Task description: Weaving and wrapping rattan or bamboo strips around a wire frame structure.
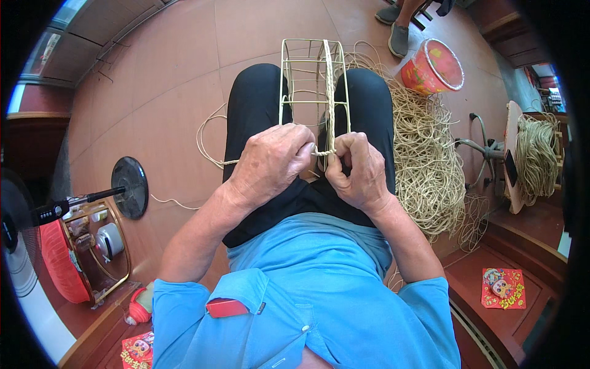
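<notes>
A pale wire frame [313, 67] shaped like a small cage rests on my lap, standing out over my knees. A band of woven straw cord [330, 92] runs down its middle bar. My left hand [270, 163] is closed on the frame's near edge and pinches the cord. My right hand [356, 172] grips the same cord close beside it, at the near end of the woven band. A loose length of cord [209, 144] trails from my left hand down to the floor on the left.
A big heap of loose straw cord [427, 160] lies on the tiled floor to my right. Beyond it stand a red bucket [433, 64] and another person's feet [398, 38]. A fan base [130, 186] and a red lantern [58, 264] are on my left.
</notes>
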Demonstrator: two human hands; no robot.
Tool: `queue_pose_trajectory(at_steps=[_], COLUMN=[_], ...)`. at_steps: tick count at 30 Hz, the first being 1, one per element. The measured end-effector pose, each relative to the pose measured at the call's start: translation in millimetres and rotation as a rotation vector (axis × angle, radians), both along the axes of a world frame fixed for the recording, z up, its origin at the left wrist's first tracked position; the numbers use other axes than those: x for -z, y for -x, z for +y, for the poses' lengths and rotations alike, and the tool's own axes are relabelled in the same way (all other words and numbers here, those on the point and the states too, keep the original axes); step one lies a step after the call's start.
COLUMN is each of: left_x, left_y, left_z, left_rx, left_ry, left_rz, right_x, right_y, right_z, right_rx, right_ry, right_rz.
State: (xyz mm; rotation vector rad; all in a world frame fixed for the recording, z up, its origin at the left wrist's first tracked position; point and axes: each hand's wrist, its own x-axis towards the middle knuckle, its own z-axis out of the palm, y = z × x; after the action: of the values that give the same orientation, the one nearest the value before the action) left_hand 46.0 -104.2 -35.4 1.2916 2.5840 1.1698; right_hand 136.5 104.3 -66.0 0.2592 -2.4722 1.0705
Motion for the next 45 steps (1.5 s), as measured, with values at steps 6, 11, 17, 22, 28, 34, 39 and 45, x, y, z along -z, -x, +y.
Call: queue_pose_trajectory(at_steps=[6,11,17,22,28,34,39,45], left_x=[-5.7,-8.0,-12.7,-9.5,-13.2,32.3,39.6,49.2], left_y=[4.2,9.2,14.0,22.8,-36.0,-77.2,-73.6,-65.9], left_z=[0.7,1.0,1.1,-5.5,-28.8,-14.0,-0.5,4.3], left_rx=[0.006,0.023,0.019,0.001,-0.404,-0.282,-0.225,-0.168], left_ry=[0.038,0.067,0.139,0.03,-0.143,-0.74,-0.656,-1.126], left_rz=[-0.081,-0.095,-0.101,0.162,0.065,-1.147,-1.155,-1.584], right_x=[-12.1,-8.2,-14.1,-15.7,-15.6,-14.3,-10.9,-14.7], right_y=[0.5,2.2,1.5,5.0,3.5,2.9,2.8,2.6], right_z=[-0.3,-3.1,-3.2,-4.0,-5.7,-6.3,-1.8,-0.6], right_rx=[-0.022,0.035,0.101,0.039,0.024,-0.018,-0.04,-0.047], right_ry=[-0.04,-0.128,-0.335,-0.32,-0.254,-0.174,-0.155,-0.129], right_rz=[-0.048,0.058,0.154,0.13,0.033,-0.059,-0.087,-0.06])
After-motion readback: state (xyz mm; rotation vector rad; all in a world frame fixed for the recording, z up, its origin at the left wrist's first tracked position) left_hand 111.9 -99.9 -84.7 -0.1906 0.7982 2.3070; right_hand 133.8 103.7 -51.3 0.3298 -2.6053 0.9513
